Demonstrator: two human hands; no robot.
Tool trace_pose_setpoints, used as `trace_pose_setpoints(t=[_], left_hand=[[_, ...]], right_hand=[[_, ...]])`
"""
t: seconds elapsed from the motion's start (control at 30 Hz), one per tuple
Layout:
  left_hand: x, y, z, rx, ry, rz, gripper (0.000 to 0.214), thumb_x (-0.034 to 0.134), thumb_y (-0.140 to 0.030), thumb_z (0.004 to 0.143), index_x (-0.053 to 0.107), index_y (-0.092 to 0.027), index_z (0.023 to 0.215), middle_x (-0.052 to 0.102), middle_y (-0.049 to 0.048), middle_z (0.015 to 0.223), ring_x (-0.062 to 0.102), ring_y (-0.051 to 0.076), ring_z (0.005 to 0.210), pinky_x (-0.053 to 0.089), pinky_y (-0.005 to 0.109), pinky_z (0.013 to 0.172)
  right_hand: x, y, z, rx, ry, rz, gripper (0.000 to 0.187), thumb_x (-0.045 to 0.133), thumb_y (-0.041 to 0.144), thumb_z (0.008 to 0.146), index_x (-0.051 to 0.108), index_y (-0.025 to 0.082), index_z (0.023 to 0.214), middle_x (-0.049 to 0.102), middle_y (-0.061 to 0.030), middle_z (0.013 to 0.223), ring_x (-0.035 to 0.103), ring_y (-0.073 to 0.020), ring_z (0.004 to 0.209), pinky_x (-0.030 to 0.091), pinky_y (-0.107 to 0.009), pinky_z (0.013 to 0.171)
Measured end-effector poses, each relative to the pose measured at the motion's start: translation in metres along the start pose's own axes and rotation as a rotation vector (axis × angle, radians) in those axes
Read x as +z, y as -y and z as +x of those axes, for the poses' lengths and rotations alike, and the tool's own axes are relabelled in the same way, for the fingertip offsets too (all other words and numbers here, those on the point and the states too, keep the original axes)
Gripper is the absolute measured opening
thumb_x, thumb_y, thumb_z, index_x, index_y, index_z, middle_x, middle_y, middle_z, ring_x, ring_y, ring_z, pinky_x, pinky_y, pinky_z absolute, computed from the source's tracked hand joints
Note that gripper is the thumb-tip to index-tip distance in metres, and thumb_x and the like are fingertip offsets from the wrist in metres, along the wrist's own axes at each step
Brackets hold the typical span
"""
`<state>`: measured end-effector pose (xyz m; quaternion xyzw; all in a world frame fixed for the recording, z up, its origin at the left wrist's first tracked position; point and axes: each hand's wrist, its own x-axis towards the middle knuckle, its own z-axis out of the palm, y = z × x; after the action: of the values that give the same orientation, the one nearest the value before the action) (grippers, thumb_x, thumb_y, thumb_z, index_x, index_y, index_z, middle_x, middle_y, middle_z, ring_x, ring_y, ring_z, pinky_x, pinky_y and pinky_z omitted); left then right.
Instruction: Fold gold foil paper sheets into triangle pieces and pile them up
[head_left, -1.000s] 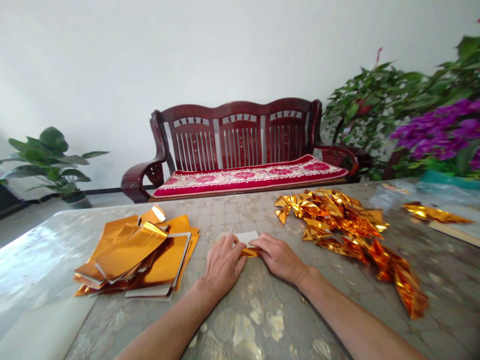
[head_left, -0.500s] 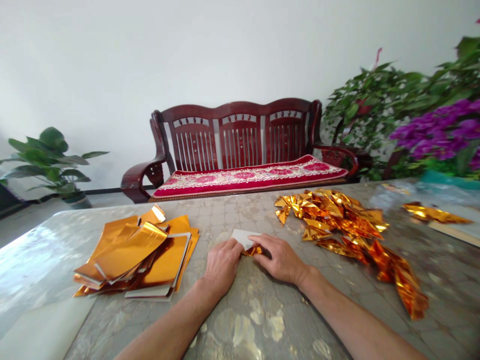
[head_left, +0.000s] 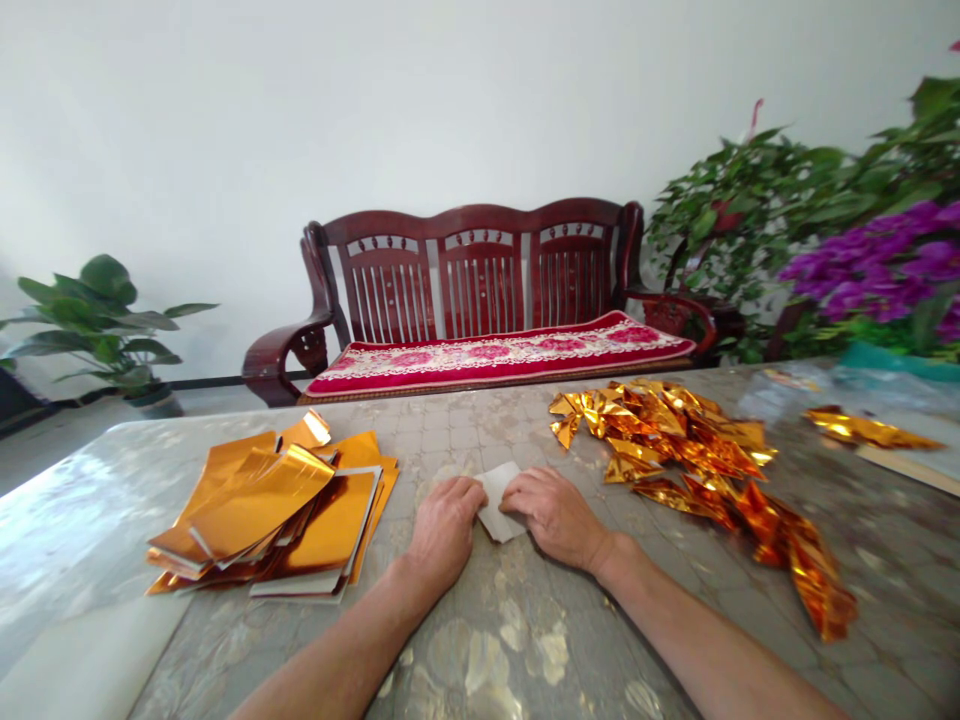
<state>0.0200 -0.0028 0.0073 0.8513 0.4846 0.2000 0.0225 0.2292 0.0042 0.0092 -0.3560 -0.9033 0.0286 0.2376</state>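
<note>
A small folded sheet of foil paper (head_left: 499,505), its white back up, lies on the table between my two hands. My left hand (head_left: 444,530) presses its left edge with fingers curled down. From the right, the bent fingers of my right hand (head_left: 553,515) pinch the sheet's other edge. A stack of flat gold foil sheets (head_left: 274,512) lies to the left of my hands. To the right spreads a heap of folded gold foil pieces (head_left: 694,455).
The table (head_left: 495,640) has a patterned, glossy cover. A further gold piece (head_left: 870,428) lies at the far right. Behind the table stand a dark wooden bench with a red cushion (head_left: 487,300), a potted plant (head_left: 97,320) at left and purple flowers (head_left: 885,260) at right.
The sheet has been folded and turned so its white back now shows and the gold strip is hidden. Both hands stayed in place, shifting slightly on the paper.
</note>
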Motion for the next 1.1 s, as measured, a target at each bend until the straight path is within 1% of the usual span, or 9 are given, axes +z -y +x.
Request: trace_pose_setpoints(t=[0.13,0.23,0.4,0.53,0.6,0.8,0.9,1.0,1.1], left_hand=[[-0.009,-0.008,-0.002,0.031,-0.042,0.095,0.016,0.051,-0.018,0.091,0.065,-0.024,0.091,0.068,0.0031,0.103,0.055,0.023,0.102,0.038,0.039,0.089],[-0.014,-0.019,-0.005,0.053,-0.052,0.137,0.015,0.052,-0.02,0.09,0.067,-0.024,0.089,0.068,0.0047,0.098,0.054,0.023,0.097,0.037,0.041,0.085],[-0.01,-0.03,-0.011,0.135,-0.088,0.185,0.014,0.055,-0.03,0.091,0.066,-0.022,0.085,0.066,0.0048,0.09,0.052,0.022,0.091,0.035,0.041,0.081],[-0.007,-0.03,-0.013,0.155,-0.114,0.219,0.022,0.056,-0.037,0.091,0.064,-0.021,0.078,0.064,0.0042,0.086,0.052,0.023,0.091,0.034,0.041,0.08],[-0.007,-0.029,-0.013,0.154,-0.115,0.233,0.023,0.056,-0.037,0.092,0.063,-0.021,0.077,0.063,0.0041,0.085,0.052,0.023,0.09,0.034,0.041,0.079],[-0.004,-0.024,-0.011,0.121,-0.028,0.311,0.015,0.05,-0.018,0.094,0.063,-0.021,0.087,0.064,0.0034,0.086,0.052,0.023,0.086,0.033,0.039,0.074],[-0.004,-0.02,-0.008,0.137,0.025,0.306,0.013,0.05,-0.019,0.095,0.063,-0.022,0.091,0.065,0.0026,0.088,0.052,0.023,0.087,0.034,0.038,0.074],[-0.006,-0.016,-0.005,0.171,0.06,0.291,0.012,0.051,-0.022,0.096,0.062,-0.023,0.093,0.066,0.0019,0.091,0.053,0.022,0.089,0.035,0.038,0.076],[-0.007,-0.015,-0.004,0.211,0.084,0.268,0.011,0.05,-0.023,0.096,0.061,-0.023,0.094,0.066,0.0014,0.093,0.054,0.021,0.09,0.037,0.036,0.077]], right_hand=[[-0.001,0.004,0.0,-0.016,0.025,-0.086,0.024,0.049,0.007,0.088,0.068,0.02,0.094,0.067,-0.0042,0.093,0.057,-0.0188,0.091,0.038,-0.033,0.083],[0.0,0.007,0.0,-0.005,0.037,-0.146,0.02,0.05,0.01,0.089,0.068,0.02,0.092,0.065,-0.0043,0.09,0.055,-0.0189,0.087,0.037,-0.033,0.08],[0.003,0.011,0.0,0.055,0.028,-0.225,0.016,0.053,0.011,0.087,0.066,0.019,0.084,0.062,-0.005,0.085,0.052,-0.0195,0.085,0.037,-0.031,0.076],[0.003,0.015,0.001,0.079,0.042,-0.225,0.014,0.053,0.01,0.085,0.064,0.018,0.081,0.061,-0.0051,0.085,0.053,-0.0194,0.086,0.037,-0.03,0.075],[0.003,0.016,0.001,0.09,0.044,-0.221,0.014,0.052,0.01,0.085,0.063,0.019,0.082,0.062,-0.0053,0.087,0.053,-0.0194,0.086,0.038,-0.029,0.076],[0.004,0.016,0.0,0.067,0.029,-0.136,0.021,0.049,0.007,0.083,0.065,0.019,0.09,0.064,-0.0049,0.089,0.056,-0.0186,0.085,0.042,-0.028,0.077],[0.004,0.01,0.0,0.124,-0.033,-0.061,0.028,0.047,0.005,0.085,0.067,0.021,0.097,0.065,-0.0044,0.093,0.057,-0.0176,0.089,0.043,-0.028,0.08],[0.004,0.002,-0.001,0.17,-0.097,-0.07,0.035,0.047,0.005,0.087,0.066,0.022,0.111,0.067,-0.0056,0.11,0.056,-0.02,0.104,0.041,-0.033,0.091],[0.005,-0.004,-0.002,0.116,-0.045,-0.088,0.035,0.047,0.009,0.09,0.065,0.023,0.117,0.066,-0.0036,0.123,0.052,-0.0215,0.115,0.037,-0.038,0.099]])
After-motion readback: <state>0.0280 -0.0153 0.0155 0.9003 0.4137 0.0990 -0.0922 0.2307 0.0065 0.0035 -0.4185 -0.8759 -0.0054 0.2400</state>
